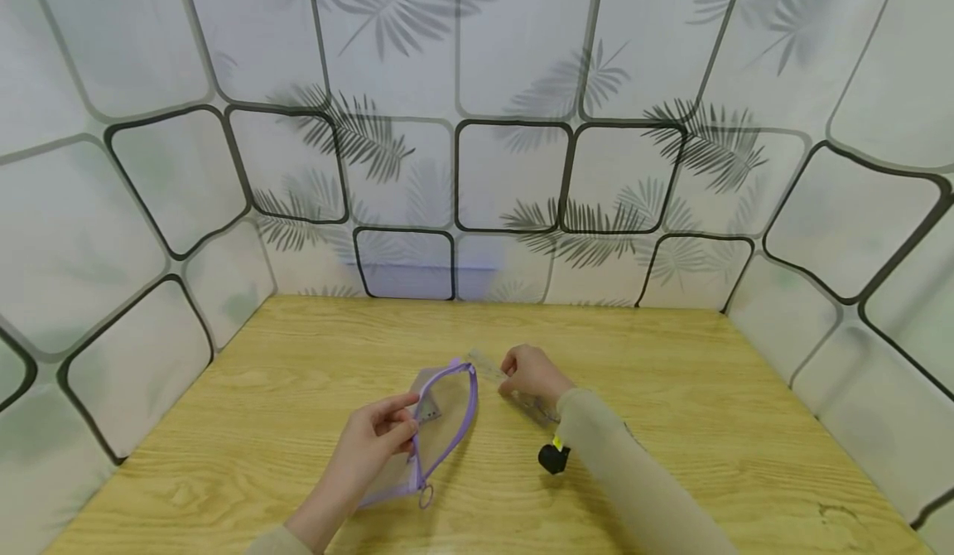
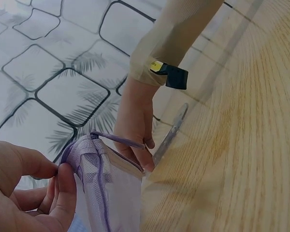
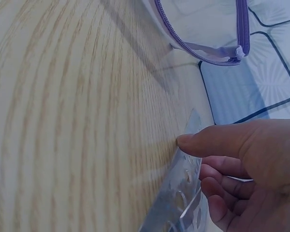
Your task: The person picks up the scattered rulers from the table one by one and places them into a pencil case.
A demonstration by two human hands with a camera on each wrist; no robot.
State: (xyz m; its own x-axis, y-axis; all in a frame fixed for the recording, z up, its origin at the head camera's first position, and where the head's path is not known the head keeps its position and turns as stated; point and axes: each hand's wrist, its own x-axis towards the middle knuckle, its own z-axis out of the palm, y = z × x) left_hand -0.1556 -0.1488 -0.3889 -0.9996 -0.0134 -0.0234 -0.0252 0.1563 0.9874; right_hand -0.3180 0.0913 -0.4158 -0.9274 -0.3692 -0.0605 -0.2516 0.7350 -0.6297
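Note:
My left hand pinches the near edge of a see-through mesh zipper pouch between thumb and index finger. Its purple zipper is undone and the mouth gapes toward the right. Through the mesh shows a small greyish piece with dark dots. To the right of that mouth, my right hand holds a clear plastic ruler with round cut-outs, thumb on one face and fingers behind. The ruler slants close over the table, its far end near the pouch mouth; the sleeve covers part of it in the head view.
A wooden table lies under everything. Patterned curtain walls enclose it at the back and both sides. A black wrist device with a yellow tab sits at the right sleeve. The zipper's ring pull hangs at the pouch's near corner.

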